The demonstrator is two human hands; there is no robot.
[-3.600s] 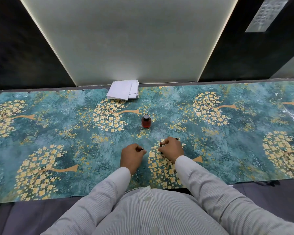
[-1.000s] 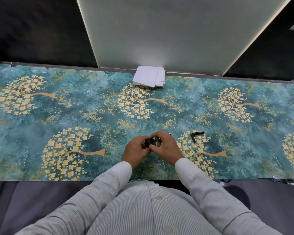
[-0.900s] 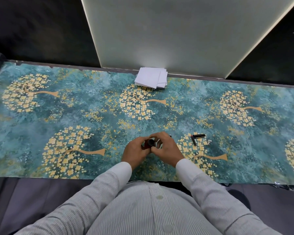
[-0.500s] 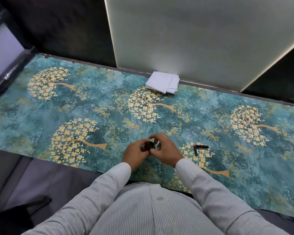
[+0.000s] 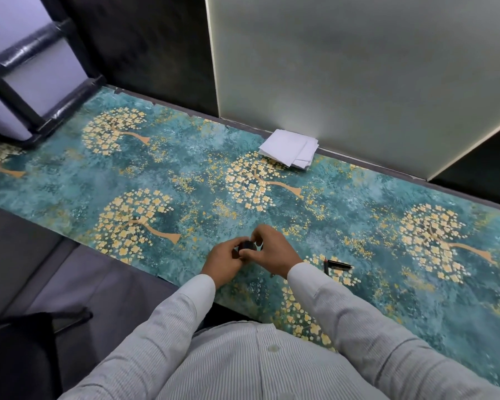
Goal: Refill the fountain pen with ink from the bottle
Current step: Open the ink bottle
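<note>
Both my hands meet over the near part of the teal flowered table (image 5: 185, 180). My left hand (image 5: 224, 262) wraps the body of the small ink bottle, which is mostly hidden. My right hand (image 5: 272, 251) has its fingers on the bottle's black cap (image 5: 246, 245). Two black fountain pen parts (image 5: 337, 265) lie on the table just right of my right wrist, touching neither hand.
A stack of white paper sheets (image 5: 289, 148) lies at the back against a pale panel (image 5: 358, 67). A dark frame (image 5: 41, 90) stands at the far left. The table's near edge runs just below my wrists; a dark chair part (image 5: 26, 327) shows at lower left.
The ink bottle has come from the table's middle into my hands, and the pen parts were laid down to the right. The view has swung left; my right-hand fingers have shifted on the cap.
</note>
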